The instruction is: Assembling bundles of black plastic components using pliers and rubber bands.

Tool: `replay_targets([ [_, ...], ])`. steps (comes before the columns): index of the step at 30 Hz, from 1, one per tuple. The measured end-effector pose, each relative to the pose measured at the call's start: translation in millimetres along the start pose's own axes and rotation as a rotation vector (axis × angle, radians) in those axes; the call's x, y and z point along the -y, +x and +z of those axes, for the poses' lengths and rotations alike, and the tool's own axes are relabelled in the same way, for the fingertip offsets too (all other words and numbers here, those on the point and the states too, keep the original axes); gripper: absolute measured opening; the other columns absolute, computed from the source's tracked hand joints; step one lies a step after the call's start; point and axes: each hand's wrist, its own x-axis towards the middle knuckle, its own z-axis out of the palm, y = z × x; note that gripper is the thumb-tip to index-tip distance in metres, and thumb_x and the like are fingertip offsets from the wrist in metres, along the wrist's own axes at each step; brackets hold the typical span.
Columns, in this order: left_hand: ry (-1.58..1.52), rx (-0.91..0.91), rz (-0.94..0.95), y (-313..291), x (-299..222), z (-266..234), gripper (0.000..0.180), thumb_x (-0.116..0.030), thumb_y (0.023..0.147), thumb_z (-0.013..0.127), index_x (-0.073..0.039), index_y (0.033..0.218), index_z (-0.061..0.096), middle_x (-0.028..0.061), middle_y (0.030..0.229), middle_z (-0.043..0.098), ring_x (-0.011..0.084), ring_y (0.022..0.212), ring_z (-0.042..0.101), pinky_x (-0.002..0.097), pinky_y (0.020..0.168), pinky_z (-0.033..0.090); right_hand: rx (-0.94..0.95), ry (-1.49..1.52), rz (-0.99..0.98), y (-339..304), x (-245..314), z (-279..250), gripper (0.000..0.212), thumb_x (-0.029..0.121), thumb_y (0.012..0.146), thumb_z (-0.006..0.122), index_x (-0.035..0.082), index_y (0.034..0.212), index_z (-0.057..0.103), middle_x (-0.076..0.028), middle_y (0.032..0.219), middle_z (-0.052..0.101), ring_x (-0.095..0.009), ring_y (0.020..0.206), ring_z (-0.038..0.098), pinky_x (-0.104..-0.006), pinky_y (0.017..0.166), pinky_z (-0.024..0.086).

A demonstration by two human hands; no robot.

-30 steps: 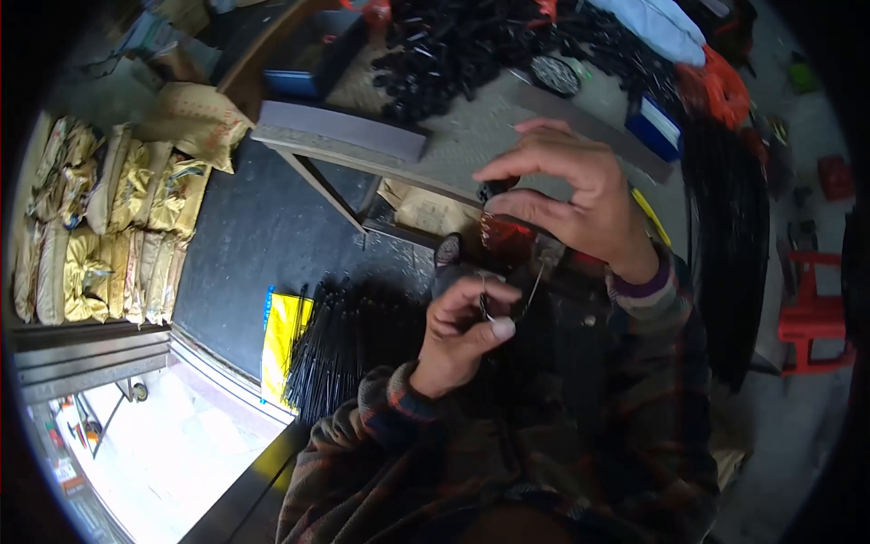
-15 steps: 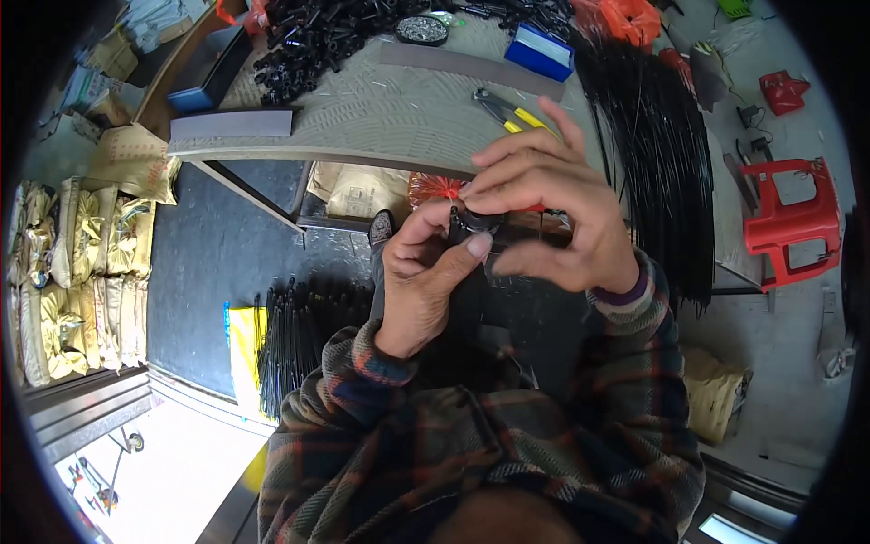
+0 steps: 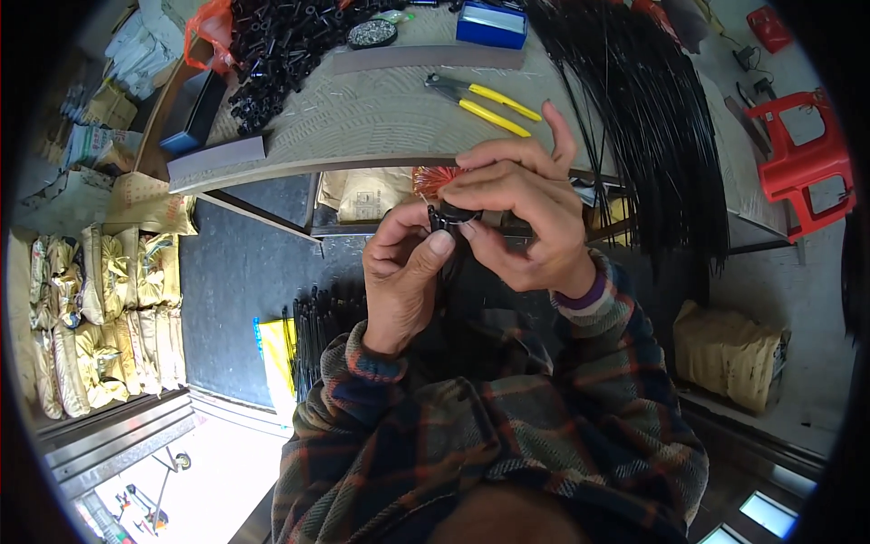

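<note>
My left hand (image 3: 401, 276) is closed, its thumb and forefinger pinching a small black part (image 3: 437, 219). A thin light-coloured pin or wire seems to stick up from that part. Right beside it, my right hand (image 3: 536, 210) has its fingertips and thumb round a dark, rounded black piece (image 3: 460, 214). The right little finger stands raised. The two black pieces touch or nearly touch; whether they are one object I cannot tell, since the fingers cover much of them. Both hands are held before my chest, just short of the table edge (image 3: 362, 163).
On the table lie yellow-handled cutters (image 3: 485, 102), a pile of black fittings (image 3: 281, 54), a dish of small metal pieces (image 3: 372, 34), a blue box (image 3: 491, 25) and long black rods (image 3: 643, 127). A red stool (image 3: 805, 163) stands right; filled sacks (image 3: 109, 317) lie left.
My right thumb has come in from apart to touch the black piece. Both hands have shifted slightly left in the picture, and the view has turned a little.
</note>
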Motion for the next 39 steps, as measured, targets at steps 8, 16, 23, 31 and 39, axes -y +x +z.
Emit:
replay_targets([
  [8,0.013,0.039,0.016,-2.7,1.6,-0.8,0.034,0.005,0.075,0.063,0.001,0.107,0.054,0.0042,0.096,0.059,0.0093,0.086,0.054,0.0231,0.079,0.044,-0.113,0.198,0.014,-15.1,-6.1,12.8,0.020,0.006,0.065,0.065,0.009,0.084,0.063,-0.002,0.084,0.067,-0.021,0.095,0.056,-0.0456,0.105,0.009],
  [16,0.068,-0.028,0.041,-6.0,-8.9,6.6,0.030,0.006,0.074,0.062,0.001,0.103,0.057,0.0064,0.098,0.059,0.0117,0.087,0.055,0.0261,0.081,0.045,-0.319,0.458,0.246,-26.3,6.1,28.5,0.040,0.009,0.068,0.070,-0.001,0.104,0.056,-0.011,0.106,0.059,-0.021,0.104,0.050,-0.0383,0.099,0.027],
  [23,0.081,0.049,0.211,-16.2,-12.3,-2.8,0.026,-0.002,0.074,0.065,0.001,0.099,0.057,0.0076,0.093,0.059,0.0133,0.085,0.055,0.0267,0.079,0.043,0.033,1.218,0.521,-46.8,7.9,44.2,0.026,0.010,0.069,0.074,0.000,0.084,0.055,-0.006,0.087,0.054,-0.012,0.084,0.050,-0.0256,0.073,0.039],
  [31,0.223,-0.124,0.239,-40.4,-25.8,-5.7,0.025,-0.005,0.076,0.065,0.003,0.098,0.057,0.0051,0.088,0.057,0.0116,0.082,0.053,0.0249,0.077,0.042,0.102,0.880,0.468,-36.8,34.4,49.4,0.023,0.012,0.071,0.073,0.002,0.077,0.053,-0.001,0.073,0.053,-0.008,0.068,0.048,-0.0220,0.062,0.037],
  [39,0.316,-0.039,0.144,-52.0,-40.3,-14.6,0.032,-0.022,0.078,0.065,0.003,0.094,0.055,0.0051,0.088,0.053,0.0120,0.082,0.050,0.0240,0.078,0.039,0.190,0.981,0.407,-34.0,42.3,58.2,0.026,0.016,0.070,0.075,0.002,0.075,0.053,0.001,0.065,0.049,-0.008,0.062,0.044,-0.0228,0.058,0.036],
])
